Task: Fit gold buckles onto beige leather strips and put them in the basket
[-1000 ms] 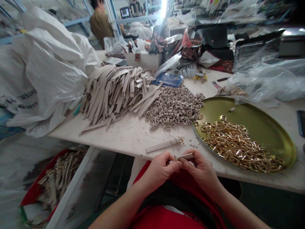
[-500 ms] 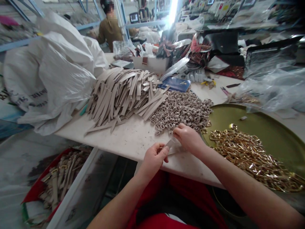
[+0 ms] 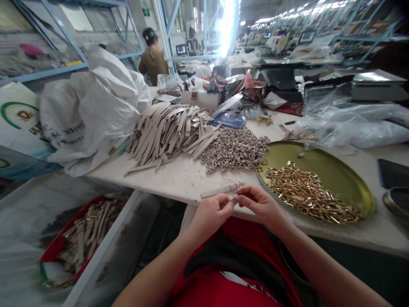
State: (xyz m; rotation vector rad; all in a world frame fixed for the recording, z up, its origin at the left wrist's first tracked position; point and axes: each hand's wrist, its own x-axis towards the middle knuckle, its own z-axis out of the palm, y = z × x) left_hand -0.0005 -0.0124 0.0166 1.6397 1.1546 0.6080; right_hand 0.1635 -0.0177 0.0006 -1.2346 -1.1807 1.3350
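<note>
My left hand (image 3: 214,209) is closed around a grey strap, with most of it hidden by the fingers. Thumb and forefinger of my right hand (image 3: 261,205) pinch what looks like a small light grey loop (image 3: 236,197) at the strap's end; its shape is partly covered. Just beyond the hands, a strap with a buckle (image 3: 222,189) lies flat near the table edge. Farther back is a heap of small grey loops (image 3: 234,149). To the right, gold buckles (image 3: 309,192) are piled on a round olive-green tray (image 3: 345,175).
Loose grey strips (image 3: 169,132) form a large pile on the table (image 3: 172,183), beside a white sack (image 3: 99,106). Lower left, a red-edged container (image 3: 54,247) holds buckled straps. A blue sheet (image 3: 228,120) and plastic bags (image 3: 358,123) lie farther back. Another person (image 3: 154,64) is in the distance.
My right hand has drawn back from the loop heap to meet my left hand. Both hands are now together at the table edge. The view has tilted up and turned slightly left.
</note>
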